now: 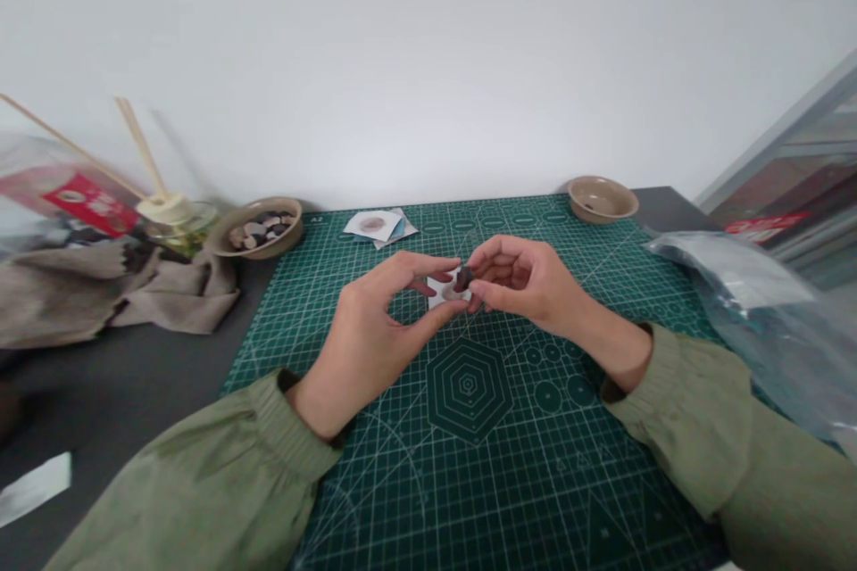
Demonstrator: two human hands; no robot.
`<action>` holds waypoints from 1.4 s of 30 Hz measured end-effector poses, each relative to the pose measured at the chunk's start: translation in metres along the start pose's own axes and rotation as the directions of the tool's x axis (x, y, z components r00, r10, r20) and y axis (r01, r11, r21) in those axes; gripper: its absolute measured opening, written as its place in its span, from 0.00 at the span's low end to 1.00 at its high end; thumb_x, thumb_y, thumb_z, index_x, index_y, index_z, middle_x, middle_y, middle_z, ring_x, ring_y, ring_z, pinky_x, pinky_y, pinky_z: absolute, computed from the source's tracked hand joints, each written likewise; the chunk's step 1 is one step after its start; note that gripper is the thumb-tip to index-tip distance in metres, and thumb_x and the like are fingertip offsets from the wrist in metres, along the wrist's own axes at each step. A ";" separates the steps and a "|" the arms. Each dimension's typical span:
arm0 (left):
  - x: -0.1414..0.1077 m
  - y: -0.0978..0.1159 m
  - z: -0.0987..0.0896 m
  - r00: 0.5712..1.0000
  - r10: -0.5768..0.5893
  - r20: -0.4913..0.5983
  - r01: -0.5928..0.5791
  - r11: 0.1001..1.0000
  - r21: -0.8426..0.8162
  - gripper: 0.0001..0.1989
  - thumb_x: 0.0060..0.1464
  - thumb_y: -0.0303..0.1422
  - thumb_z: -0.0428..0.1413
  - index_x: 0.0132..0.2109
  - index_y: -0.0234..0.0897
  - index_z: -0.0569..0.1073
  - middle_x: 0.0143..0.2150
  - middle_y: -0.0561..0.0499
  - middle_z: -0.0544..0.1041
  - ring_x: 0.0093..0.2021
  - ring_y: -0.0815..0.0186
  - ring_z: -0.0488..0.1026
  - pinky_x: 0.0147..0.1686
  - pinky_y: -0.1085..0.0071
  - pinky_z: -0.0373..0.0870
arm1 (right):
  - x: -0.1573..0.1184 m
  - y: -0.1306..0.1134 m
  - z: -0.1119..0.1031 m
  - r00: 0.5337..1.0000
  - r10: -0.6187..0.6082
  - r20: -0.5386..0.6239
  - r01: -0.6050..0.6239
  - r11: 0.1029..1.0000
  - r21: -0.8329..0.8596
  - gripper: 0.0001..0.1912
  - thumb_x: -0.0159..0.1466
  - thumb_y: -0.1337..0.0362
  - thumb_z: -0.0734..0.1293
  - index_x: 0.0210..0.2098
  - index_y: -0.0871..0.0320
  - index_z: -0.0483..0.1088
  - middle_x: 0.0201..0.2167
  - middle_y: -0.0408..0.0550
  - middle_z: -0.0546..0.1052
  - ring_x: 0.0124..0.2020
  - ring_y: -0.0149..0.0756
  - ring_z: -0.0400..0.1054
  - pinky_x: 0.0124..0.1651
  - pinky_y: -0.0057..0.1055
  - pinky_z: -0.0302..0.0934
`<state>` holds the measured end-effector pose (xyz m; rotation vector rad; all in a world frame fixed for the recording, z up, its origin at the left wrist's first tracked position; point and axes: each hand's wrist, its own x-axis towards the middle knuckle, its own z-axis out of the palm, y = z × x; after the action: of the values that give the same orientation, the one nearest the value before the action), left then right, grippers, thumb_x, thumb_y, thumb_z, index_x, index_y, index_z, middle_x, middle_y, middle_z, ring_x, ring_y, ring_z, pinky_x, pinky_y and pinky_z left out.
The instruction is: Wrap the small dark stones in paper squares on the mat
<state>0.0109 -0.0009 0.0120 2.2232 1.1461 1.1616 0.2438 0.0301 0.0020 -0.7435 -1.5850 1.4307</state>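
Above the middle of the green cutting mat (469, 482), my two hands meet around a small white paper square (438, 293) and a dark pebble-like piece (464, 277). My left hand (375, 321) has its index finger and thumb at the upper and lower edges of the paper. Between the fingertips of my right hand (526, 281) is the dark piece, which lies over the right part of the paper. Fingers partly hide both things, so I cannot tell whether the piece touches the paper.
A tan bowl of dark and pinkish pebbles (261, 232) stands at the back left; another tan bowl (603, 199) with a small dark bit is back right. Picture cards (378, 227) lie by the wall. A reed diffuser (170, 214), grey cloth (194, 290) and plastic bag (769, 321) flank the mat.
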 end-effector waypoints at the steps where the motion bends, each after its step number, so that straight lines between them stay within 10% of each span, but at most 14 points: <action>1: -0.001 0.001 0.000 1.000 0.012 -0.011 -0.012 1.000 -0.004 0.15 0.65 0.36 0.68 0.57 0.44 0.81 0.50 0.51 0.85 0.45 0.64 0.82 0.49 0.64 0.79 | -0.001 -0.001 0.001 0.999 -0.003 0.034 0.003 1.000 0.010 0.17 0.63 0.59 0.80 0.46 0.58 0.75 0.37 0.48 0.85 0.37 0.38 0.84 0.40 0.33 0.78; 7: -0.004 0.006 -0.005 0.993 0.094 -0.067 -0.091 0.995 0.044 0.09 0.65 0.31 0.67 0.52 0.43 0.82 0.46 0.52 0.85 0.44 0.65 0.82 0.47 0.66 0.79 | -0.011 -0.008 0.007 0.987 -0.139 0.078 0.154 0.960 -0.233 0.15 0.68 0.66 0.75 0.53 0.54 0.73 0.43 0.48 0.85 0.39 0.37 0.84 0.46 0.36 0.80; 15: -0.006 0.009 -0.010 0.971 0.203 -0.129 -0.185 0.973 0.140 0.14 0.63 0.29 0.69 0.54 0.43 0.81 0.44 0.54 0.85 0.42 0.68 0.81 0.44 0.71 0.78 | -0.014 -0.013 0.006 0.862 -0.493 0.115 0.451 0.646 -0.616 0.12 0.70 0.66 0.76 0.53 0.55 0.79 0.43 0.45 0.85 0.31 0.27 0.78 0.35 0.25 0.74; 42: -0.005 0.012 -0.011 0.966 0.203 -0.157 -0.209 0.978 -0.020 0.11 0.60 0.25 0.70 0.49 0.39 0.82 0.46 0.51 0.86 0.45 0.67 0.84 0.47 0.71 0.80 | -0.016 -0.015 0.008 0.835 -0.542 0.092 0.484 0.644 -0.592 0.13 0.67 0.69 0.77 0.51 0.57 0.80 0.44 0.46 0.84 0.30 0.24 0.75 0.30 0.23 0.69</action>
<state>0.0059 -0.0120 0.0235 2.3005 0.9576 1.4493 0.2459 0.0101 0.0134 -0.6082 -1.9892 0.4516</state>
